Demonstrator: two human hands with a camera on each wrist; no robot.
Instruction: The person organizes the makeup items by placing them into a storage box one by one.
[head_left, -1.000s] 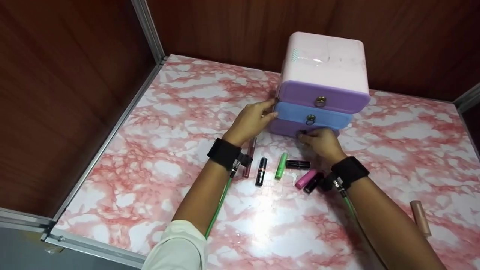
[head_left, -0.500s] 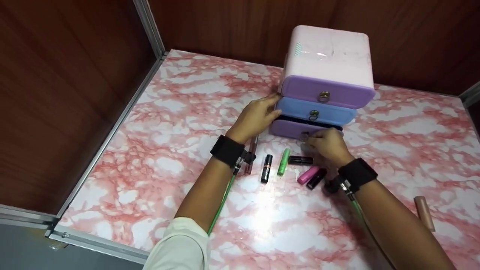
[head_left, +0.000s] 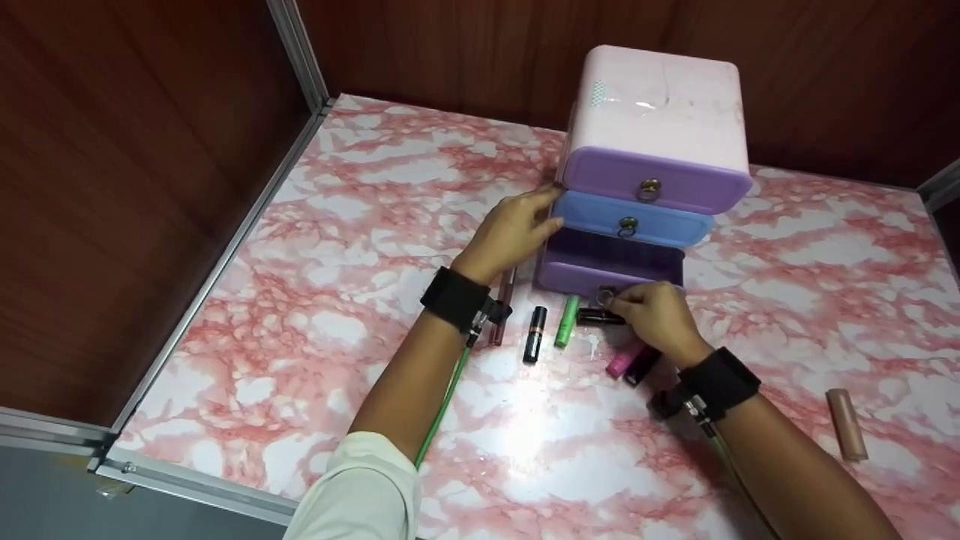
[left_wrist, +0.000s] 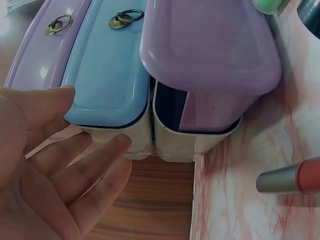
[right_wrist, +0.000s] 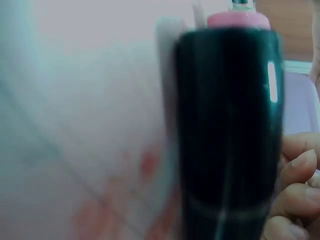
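A small cabinet (head_left: 667, 97) has a pink top and a stack of drawers. Its top drawer front (head_left: 690, 182) is purple and the middle one (head_left: 667, 225) blue, both closed. The bottom purple drawer (head_left: 566, 279) stands pulled out, its dark inside partly showing. My right hand (head_left: 660, 319) pinches the ring pull (head_left: 604, 297) on this drawer. At the cabinet's left side is my left hand (head_left: 510, 236), thumb by the blue drawer's edge. In the left wrist view its fingers (left_wrist: 92, 165) are extended, holding nothing. A black tube (right_wrist: 230, 120) fills much of the right wrist view.
Before the drawer lie several cosmetic tubes: a dark red one (head_left: 504, 315), a black one (head_left: 535, 335), a green one (head_left: 567, 322), and a pink one (head_left: 622, 360). A beige tube (head_left: 847, 424) lies far right. Brown panels (head_left: 450, 60) wall the table's back and left.
My right hand has drawn the bottom drawer out toward me; it was closed a second ago. My left hand has stayed against the cabinet's side. The view has shifted slightly.
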